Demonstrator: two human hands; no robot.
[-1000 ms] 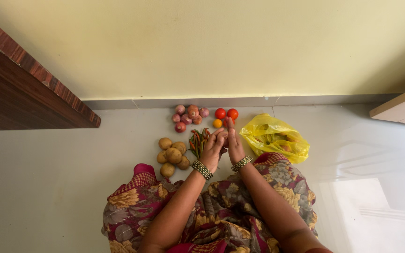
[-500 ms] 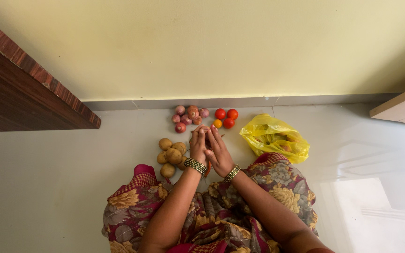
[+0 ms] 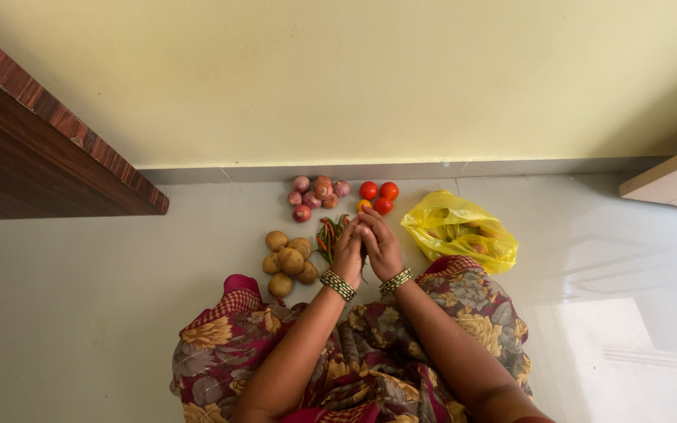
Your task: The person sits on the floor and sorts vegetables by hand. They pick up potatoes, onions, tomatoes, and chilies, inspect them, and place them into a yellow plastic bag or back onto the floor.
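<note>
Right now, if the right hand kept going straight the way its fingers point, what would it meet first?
Probably the tomatoes: the right hand points up-floor toward them, fingertips beside the orange one. Depth is unclear.

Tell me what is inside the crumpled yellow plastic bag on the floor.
Through the translucent yellow plastic bag, a few pale yellowish rounded shapes show inside. The crumpled film blurs them, so their kind and number cannot be told, and anything lower in the bag is covered.

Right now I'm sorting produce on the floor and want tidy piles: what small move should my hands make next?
Probably lower both hands, left hand and right hand, onto the chilli pile. They're pressed together over it, beside the potatoes; whether they hold chillies is hidden.
</note>
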